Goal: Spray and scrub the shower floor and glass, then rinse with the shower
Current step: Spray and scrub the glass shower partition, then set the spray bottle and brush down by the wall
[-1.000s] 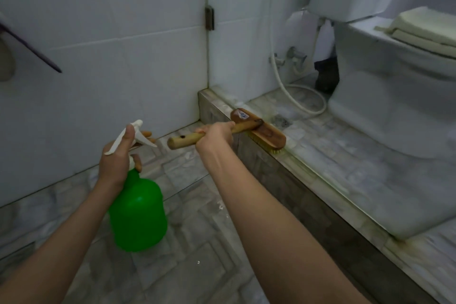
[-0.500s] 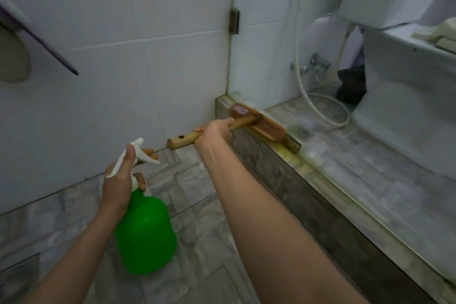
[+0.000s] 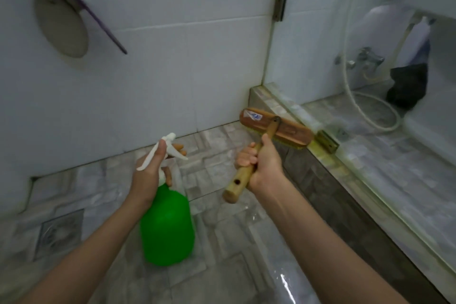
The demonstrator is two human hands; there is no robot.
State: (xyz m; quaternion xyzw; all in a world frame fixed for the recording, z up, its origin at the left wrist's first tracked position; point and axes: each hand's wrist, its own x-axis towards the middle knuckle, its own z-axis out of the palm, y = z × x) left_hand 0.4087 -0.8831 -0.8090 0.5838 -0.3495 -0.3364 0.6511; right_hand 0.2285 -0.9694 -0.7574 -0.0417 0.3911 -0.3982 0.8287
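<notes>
My left hand (image 3: pixel 148 175) grips the neck of a green spray bottle (image 3: pixel 167 227) with a white trigger head, held upright above the grey tiled shower floor (image 3: pixel 217 249). My right hand (image 3: pixel 261 163) is closed around the wooden handle of a scrub brush (image 3: pixel 276 131). The brush head hangs in the air beside the raised stone curb (image 3: pixel 320 168), its bristles facing down. The glass panel (image 3: pixel 370 81) stands on that curb at the right, held by a metal hinge on the wall.
A square floor drain (image 3: pixel 59 232) lies at the lower left. White wall tiles rise behind. Beyond the glass are a white hose (image 3: pixel 365 111), a wall tap (image 3: pixel 365 59), a dark cloth (image 3: pixel 407 86) and a toilet (image 3: pixel 439 106).
My right hand has lifted the brush off the curb top and pulled it back toward me. The view has shifted left and down, bringing the floor drain into sight.
</notes>
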